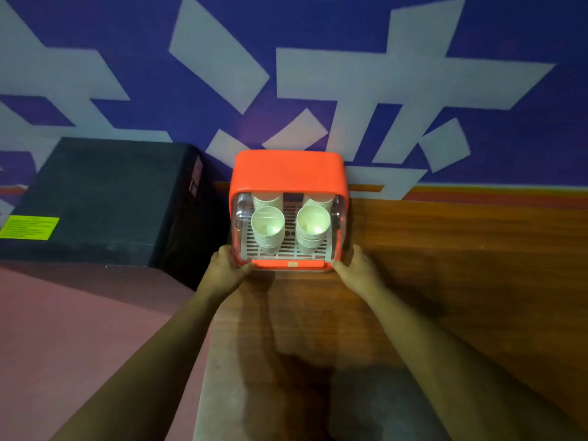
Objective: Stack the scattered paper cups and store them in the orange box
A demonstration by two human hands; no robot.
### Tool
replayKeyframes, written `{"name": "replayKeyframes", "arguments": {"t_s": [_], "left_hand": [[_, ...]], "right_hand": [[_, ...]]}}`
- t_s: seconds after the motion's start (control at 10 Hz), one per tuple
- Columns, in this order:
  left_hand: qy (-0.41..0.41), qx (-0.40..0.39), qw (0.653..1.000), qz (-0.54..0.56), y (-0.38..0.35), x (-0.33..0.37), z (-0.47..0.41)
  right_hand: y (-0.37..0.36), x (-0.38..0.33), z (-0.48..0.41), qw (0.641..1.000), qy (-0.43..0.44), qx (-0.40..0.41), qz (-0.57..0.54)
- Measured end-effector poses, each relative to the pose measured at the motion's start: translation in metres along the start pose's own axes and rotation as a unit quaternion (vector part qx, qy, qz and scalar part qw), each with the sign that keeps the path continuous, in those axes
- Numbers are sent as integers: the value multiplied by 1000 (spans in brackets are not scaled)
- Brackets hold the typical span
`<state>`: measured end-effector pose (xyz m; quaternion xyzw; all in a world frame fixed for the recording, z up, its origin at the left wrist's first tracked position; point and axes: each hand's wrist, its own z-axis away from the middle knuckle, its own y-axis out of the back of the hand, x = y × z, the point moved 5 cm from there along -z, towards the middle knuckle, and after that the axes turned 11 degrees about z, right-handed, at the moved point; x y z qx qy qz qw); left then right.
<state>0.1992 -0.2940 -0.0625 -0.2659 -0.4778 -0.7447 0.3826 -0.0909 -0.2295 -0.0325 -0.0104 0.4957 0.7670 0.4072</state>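
The orange box [288,170] stands on the wooden table against the wall, its clear front cover [239,214] down. Inside, on a white slatted rack, stand several stacks of white paper cups: a front left stack [268,226], a front right stack [312,226], and two more behind them. My left hand [226,268] grips the box's lower left corner, thumb on the front edge. My right hand [354,268] grips the lower right corner the same way. No loose cups are in view.
A large black case [105,198] with a yellow-green label sits just left of the box. The wooden table [461,265] stretches to the right and toward me. A reddish surface lies at lower left. A purple and white patterned wall rises behind.
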Motion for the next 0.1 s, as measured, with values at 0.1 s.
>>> {"name": "replayKeyframes", "arguments": {"t_s": [0.1], "left_hand": [[10, 9, 999, -30, 10, 10, 22]], "right_hand": [[44, -1, 36, 1000, 9, 17, 10]]}}
